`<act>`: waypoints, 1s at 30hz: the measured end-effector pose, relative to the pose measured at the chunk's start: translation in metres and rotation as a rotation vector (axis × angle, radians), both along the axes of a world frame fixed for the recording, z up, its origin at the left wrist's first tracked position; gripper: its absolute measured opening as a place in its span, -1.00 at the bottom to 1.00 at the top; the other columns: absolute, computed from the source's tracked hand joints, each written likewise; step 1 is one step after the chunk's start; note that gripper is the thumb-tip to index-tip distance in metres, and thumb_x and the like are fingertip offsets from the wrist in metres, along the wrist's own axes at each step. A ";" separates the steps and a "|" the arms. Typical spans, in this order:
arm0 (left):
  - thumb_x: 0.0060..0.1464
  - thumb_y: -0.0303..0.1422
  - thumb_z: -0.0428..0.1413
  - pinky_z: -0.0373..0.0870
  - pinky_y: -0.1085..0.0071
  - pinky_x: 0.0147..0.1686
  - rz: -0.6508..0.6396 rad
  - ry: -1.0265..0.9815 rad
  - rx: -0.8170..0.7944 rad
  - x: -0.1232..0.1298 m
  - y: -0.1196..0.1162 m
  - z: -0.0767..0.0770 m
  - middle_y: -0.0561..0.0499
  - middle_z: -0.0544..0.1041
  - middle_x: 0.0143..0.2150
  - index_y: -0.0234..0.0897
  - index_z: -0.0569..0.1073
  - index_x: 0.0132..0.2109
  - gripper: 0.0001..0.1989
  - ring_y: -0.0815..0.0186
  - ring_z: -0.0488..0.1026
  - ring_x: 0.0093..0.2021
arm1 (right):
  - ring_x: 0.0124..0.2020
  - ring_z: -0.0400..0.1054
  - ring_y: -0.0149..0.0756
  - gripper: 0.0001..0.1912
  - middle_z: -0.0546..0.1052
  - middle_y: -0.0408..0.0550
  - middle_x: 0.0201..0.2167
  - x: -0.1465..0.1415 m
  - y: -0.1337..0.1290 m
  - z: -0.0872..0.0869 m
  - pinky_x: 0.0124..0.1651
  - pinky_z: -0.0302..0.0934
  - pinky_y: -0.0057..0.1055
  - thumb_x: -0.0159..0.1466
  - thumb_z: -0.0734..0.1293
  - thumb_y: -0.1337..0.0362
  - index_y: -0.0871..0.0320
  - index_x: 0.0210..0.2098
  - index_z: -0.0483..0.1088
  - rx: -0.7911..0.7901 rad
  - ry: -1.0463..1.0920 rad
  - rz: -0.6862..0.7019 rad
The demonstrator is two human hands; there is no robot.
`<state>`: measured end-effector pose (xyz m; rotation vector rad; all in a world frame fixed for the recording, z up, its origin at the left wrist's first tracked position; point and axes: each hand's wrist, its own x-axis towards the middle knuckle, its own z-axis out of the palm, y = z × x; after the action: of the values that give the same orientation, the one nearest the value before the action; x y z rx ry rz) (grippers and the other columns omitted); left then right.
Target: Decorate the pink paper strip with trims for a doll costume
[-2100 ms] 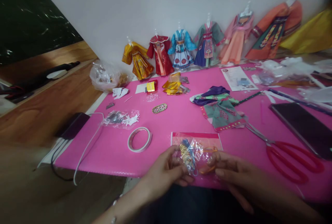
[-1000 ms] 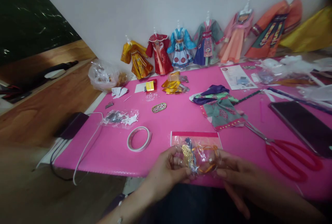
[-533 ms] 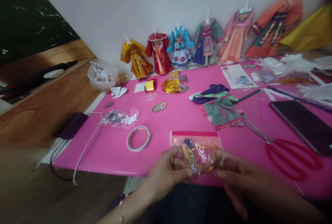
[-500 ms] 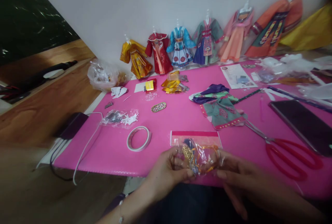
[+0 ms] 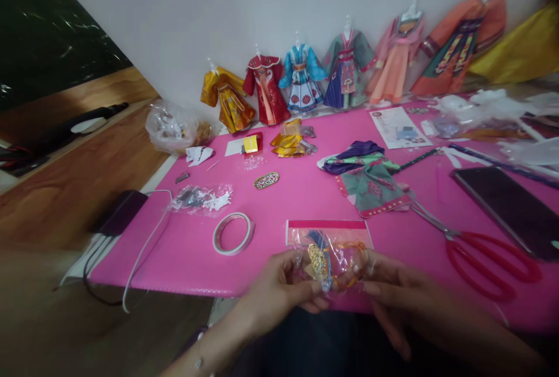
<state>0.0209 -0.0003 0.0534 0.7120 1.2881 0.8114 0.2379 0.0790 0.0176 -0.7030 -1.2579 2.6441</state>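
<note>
While both hands hover at the near edge of the pink table [image 5: 271, 202], here is the clear plastic packet [image 5: 334, 263], pinched between them, with gold, blue and orange pieces showing inside! The left hand [image 5: 282, 289] has its nine o'clock end, thumb to the front, grip closed on the film; the right hand [image 5: 399, 292] has the three o'clock end in a pinch of its own. Right behind the packet, at twelve, a pink-and-white card [image 5: 327, 225] peeks out.

Round the clock from the packet we go! At one o'clock, a heap of green and purple cloth [image 5: 371, 185]; between two and three, a dark phone [image 5: 509, 208]; at three, the red handles of the scissors [image 5: 493, 260], blades pointing towards the cloth. Over between nine and ten, a roll of tape [image 5: 233, 250] lies flat, and between ten and eleven there's a spotted oval piece [image 5: 266, 180]. And from eleven to one, what a line-up: six small robed figures [image 5: 302, 80], leaning along the pale wall [image 5: 183, 27]!
</note>
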 end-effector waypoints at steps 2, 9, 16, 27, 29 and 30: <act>-0.13 -0.20 0.38 0.49 0.37 -0.33 0.006 0.008 -0.007 0.000 0.000 -0.001 -0.02 0.58 -0.39 -0.34 0.44 -0.19 -0.57 0.29 0.57 -0.38 | -0.72 0.30 -0.50 -0.39 0.44 -0.24 -0.69 0.000 0.001 0.000 -0.64 0.19 -0.68 0.33 0.36 0.04 0.26 0.23 0.21 -0.005 -0.002 0.002; -0.28 -0.27 0.44 0.43 0.44 -0.41 0.051 -0.006 0.027 0.004 0.004 -0.001 0.02 0.55 -0.48 -0.36 0.46 -0.27 -0.55 0.35 0.51 -0.46 | -0.67 0.33 -0.51 -0.45 0.47 -0.22 -0.64 -0.001 0.001 -0.001 -0.59 0.22 -0.68 0.35 0.36 0.10 0.22 0.22 0.23 -0.006 0.036 -0.008; -0.32 -0.32 0.46 0.43 0.47 -0.42 0.093 -0.068 0.030 0.005 0.005 -0.001 0.07 0.51 -0.47 -0.37 0.47 -0.27 -0.54 0.42 0.45 -0.49 | -0.64 0.35 -0.48 -0.44 0.50 -0.18 -0.62 -0.001 0.001 -0.004 -0.56 0.26 -0.65 0.32 0.38 0.06 0.22 0.20 0.27 -0.013 0.042 -0.004; -0.29 -0.42 0.41 0.43 0.46 -0.37 0.096 -0.126 0.037 0.010 0.006 -0.002 0.10 0.47 -0.42 -0.35 0.44 -0.24 -0.58 0.44 0.39 -0.45 | -0.55 0.39 -0.46 -0.44 0.49 -0.17 -0.56 0.000 0.003 -0.003 -0.53 0.29 -0.64 0.34 0.36 0.05 0.17 0.23 0.27 0.057 0.056 -0.006; -0.31 -0.42 0.42 0.44 0.43 -0.35 0.116 -0.140 0.025 0.010 0.006 -0.004 0.10 0.47 -0.41 -0.34 0.42 -0.23 -0.55 0.42 0.40 -0.43 | -0.55 0.39 -0.46 -0.43 0.50 -0.16 -0.56 0.001 0.003 -0.003 -0.53 0.29 -0.64 0.34 0.37 0.06 0.16 0.25 0.25 0.074 0.052 -0.011; -0.33 -0.43 0.42 0.44 0.42 -0.35 0.122 -0.144 0.020 0.011 0.006 -0.004 0.09 0.47 -0.40 -0.33 0.41 -0.23 -0.54 0.41 0.40 -0.43 | -0.55 0.39 -0.46 -0.42 0.51 -0.16 -0.56 0.001 0.004 -0.004 -0.53 0.29 -0.65 0.34 0.37 0.06 0.16 0.25 0.25 0.078 0.053 -0.014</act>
<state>0.0315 0.0061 0.0496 0.5842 1.2032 0.9587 0.2388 0.0826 0.0141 -0.6238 -1.3292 2.5693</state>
